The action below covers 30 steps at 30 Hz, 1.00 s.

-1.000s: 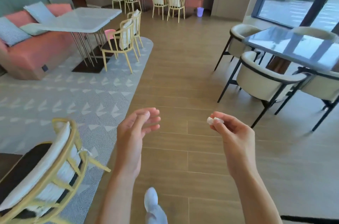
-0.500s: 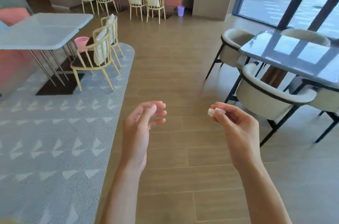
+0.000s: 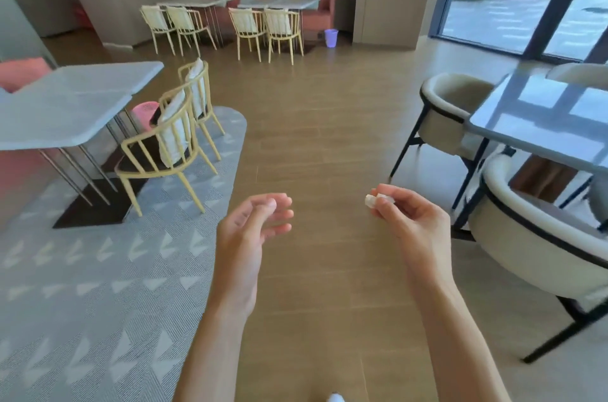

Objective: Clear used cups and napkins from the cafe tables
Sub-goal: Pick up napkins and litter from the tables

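A small white wad (image 3: 373, 200), probably a crumpled napkin, is pinched at the fingertips of the right hand (image 3: 408, 220), thumb and forefinger curled round it, held out over the wood floor (image 3: 316, 125). The left hand (image 3: 250, 227) is held loose, fingers relaxed and slightly bent, nothing in it. No cups are seen on any table in view; the grey table (image 3: 539, 125) on the right and the white table (image 3: 65, 105) on the left show bare tops from here, though far tops are too small to be checked.

Risks, as judged:
- The wad is held only by its edge at the tips; it could be dropped on the floor if the pinch is relaxed while walking.
- A purple bin (image 3: 331, 38) is seen far off by the back wall, well apart from the hands; a throw from here would likely fall short. A pink bin (image 3: 146, 108) sits under the white table, half hidden by a yellow chair (image 3: 164, 151); a reach there could be blocked by it.
- The cream chair (image 3: 526, 237) stands close on the right; it could be bumped in passing.
- Blur suggests motion; leftover items could be missed.
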Each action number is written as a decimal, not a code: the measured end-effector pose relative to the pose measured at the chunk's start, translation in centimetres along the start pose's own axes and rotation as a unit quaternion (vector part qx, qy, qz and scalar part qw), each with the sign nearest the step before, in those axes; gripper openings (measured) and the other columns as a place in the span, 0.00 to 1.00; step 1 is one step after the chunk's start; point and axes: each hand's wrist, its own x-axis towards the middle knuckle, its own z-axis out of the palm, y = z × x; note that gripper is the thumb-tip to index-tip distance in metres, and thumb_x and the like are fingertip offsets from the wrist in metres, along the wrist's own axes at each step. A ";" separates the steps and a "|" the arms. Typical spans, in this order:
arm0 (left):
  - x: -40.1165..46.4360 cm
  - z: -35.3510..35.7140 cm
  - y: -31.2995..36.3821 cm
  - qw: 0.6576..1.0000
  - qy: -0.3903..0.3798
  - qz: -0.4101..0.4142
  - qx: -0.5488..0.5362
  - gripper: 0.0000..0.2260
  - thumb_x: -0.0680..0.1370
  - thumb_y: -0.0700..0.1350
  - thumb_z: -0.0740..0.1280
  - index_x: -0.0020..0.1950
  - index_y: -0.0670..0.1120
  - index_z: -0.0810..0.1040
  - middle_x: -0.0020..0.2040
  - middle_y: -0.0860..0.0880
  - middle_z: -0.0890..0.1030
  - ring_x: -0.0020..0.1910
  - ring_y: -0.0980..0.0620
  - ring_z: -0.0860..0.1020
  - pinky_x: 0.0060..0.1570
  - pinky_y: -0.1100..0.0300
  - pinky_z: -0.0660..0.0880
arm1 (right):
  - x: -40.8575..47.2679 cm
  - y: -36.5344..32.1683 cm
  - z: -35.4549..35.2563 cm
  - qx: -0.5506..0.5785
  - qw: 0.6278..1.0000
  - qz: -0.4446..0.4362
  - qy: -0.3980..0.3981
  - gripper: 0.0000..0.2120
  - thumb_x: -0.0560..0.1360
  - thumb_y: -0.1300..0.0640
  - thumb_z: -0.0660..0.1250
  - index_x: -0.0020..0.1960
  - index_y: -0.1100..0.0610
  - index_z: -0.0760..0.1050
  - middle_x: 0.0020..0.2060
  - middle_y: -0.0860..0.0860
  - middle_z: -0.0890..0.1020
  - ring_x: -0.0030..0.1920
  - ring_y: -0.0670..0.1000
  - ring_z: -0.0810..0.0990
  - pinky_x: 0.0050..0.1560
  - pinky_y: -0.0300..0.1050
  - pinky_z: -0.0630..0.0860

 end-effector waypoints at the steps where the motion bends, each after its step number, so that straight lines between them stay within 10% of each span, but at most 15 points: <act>1: 2.7 0.6 0.6 1.000 0.004 0.014 -0.002 0.10 0.83 0.35 0.62 0.49 0.39 0.83 0.51 0.40 0.86 0.48 0.45 0.85 0.52 0.48 0.81 | 2.8 -0.6 1.3 0.005 1.000 -0.006 -0.010 0.04 0.77 0.59 0.74 0.49 0.52 0.85 0.45 0.47 0.89 0.47 0.47 0.88 0.51 0.36 0.77; 13: 28.9 6.4 -3.0 0.999 0.031 -0.002 -0.020 0.09 0.83 0.35 0.62 0.51 0.38 0.83 0.53 0.39 0.86 0.49 0.45 0.84 0.52 0.50 0.81 | 28.4 2.2 11.9 -0.015 0.999 -0.005 -0.037 0.05 0.76 0.60 0.75 0.51 0.53 0.85 0.43 0.45 0.89 0.45 0.44 0.88 0.43 0.26 0.74; 30: 73.9 15.0 -4.7 0.998 -0.058 0.001 -0.030 0.11 0.83 0.36 0.62 0.49 0.41 0.83 0.52 0.40 0.86 0.50 0.44 0.84 0.53 0.49 0.81 | 66.5 4.1 27.4 -0.029 0.997 -0.025 0.067 0.05 0.77 0.59 0.74 0.52 0.53 0.86 0.44 0.45 0.89 0.47 0.47 0.88 0.53 0.39 0.78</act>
